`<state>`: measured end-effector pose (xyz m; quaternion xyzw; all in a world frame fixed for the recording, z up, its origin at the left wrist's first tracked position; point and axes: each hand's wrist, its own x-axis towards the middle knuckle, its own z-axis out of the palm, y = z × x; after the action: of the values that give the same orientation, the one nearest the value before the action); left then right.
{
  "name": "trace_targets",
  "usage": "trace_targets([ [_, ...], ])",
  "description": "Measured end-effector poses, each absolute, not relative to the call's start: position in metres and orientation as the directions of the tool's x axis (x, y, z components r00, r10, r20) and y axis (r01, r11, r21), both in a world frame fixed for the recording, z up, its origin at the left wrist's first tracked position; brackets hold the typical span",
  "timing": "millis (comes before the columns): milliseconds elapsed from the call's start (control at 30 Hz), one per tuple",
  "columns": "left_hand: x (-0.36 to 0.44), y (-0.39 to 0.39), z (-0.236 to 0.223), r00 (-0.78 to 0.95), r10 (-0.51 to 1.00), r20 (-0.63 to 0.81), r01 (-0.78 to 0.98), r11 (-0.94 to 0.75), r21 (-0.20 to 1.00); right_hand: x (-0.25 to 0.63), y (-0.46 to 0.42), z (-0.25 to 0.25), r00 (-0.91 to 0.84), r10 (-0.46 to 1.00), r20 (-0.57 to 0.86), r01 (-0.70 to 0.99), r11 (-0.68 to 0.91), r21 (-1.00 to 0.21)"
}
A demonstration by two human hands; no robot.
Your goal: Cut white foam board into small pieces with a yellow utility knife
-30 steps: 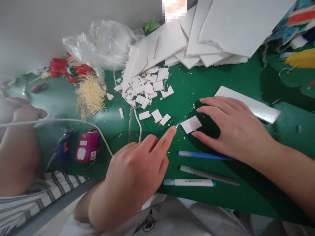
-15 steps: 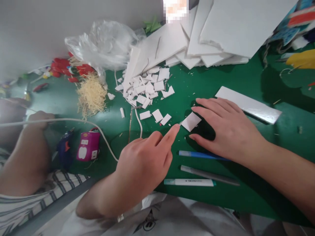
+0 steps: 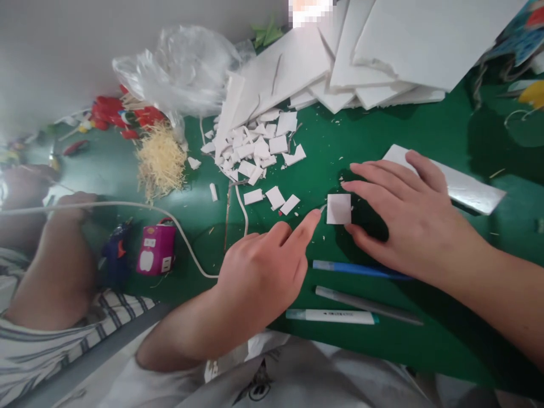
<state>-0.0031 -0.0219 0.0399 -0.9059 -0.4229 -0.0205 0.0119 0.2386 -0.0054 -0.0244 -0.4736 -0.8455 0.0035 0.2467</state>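
Observation:
A small square of white foam board [image 3: 339, 209] lies flat on the green table between my hands. My left hand [image 3: 266, 269] is closed around a craft knife [image 3: 323, 208], index finger stretched along it. Only the thin blade tip shows, close to the square's left edge; the handle is hidden in my fist. My right hand [image 3: 412, 212] is open, palm down, thumb and fingers spread around the square's right side. Its thumb tip is at the lower right corner. Behind that hand lies a long white foam strip [image 3: 471, 187], partly covered by it.
Foam scraps [image 3: 255, 147] are heaped beyond my left hand, below stacked foam sheets [image 3: 408, 45]. Several pens, including a white marker [image 3: 331, 316], lie near the front edge. A white cable [image 3: 187, 243] runs left, past a purple box [image 3: 156, 249]. Another person's arm [image 3: 55, 255] rests at left.
The foam square has been turned, so its edges now lie straight to my view. My right hand moved left, then back right. The knife tip stays near the square's left side.

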Motion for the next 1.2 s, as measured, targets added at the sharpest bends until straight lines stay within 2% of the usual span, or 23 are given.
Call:
trace_targets([
  [133, 0.000, -0.019, 0.031, 0.652, 0.754, 0.072, 0.755, -0.655, 0.031, 0.240, -0.001, -0.026, -0.453, 0.791, 0.411, 0.795, 0.567, -0.215],
  [300, 0.006, -0.017, 0.026, 0.661, 0.741, 0.115, 0.745, -0.667, 0.013, 0.239, -0.001, -0.026, -0.458, 0.779, 0.428, 0.788, 0.578, -0.210],
  [467, 0.008, -0.016, 0.026, 0.654, 0.750, 0.099, 0.753, -0.658, 0.003, 0.237, -0.003, -0.026, -0.429, 0.788, 0.443, 0.796, 0.561, -0.228],
  [733, 0.010, -0.016, 0.027, 0.661, 0.744, 0.096, 0.746, -0.665, 0.013, 0.237, -0.004, -0.026, -0.415, 0.825, 0.383, 0.814, 0.525, -0.248],
  [1200, 0.008, -0.016, 0.027, 0.664, 0.744, 0.073, 0.746, -0.666, 0.005, 0.237, -0.004, -0.028, -0.417, 0.803, 0.427, 0.803, 0.545, -0.241],
])
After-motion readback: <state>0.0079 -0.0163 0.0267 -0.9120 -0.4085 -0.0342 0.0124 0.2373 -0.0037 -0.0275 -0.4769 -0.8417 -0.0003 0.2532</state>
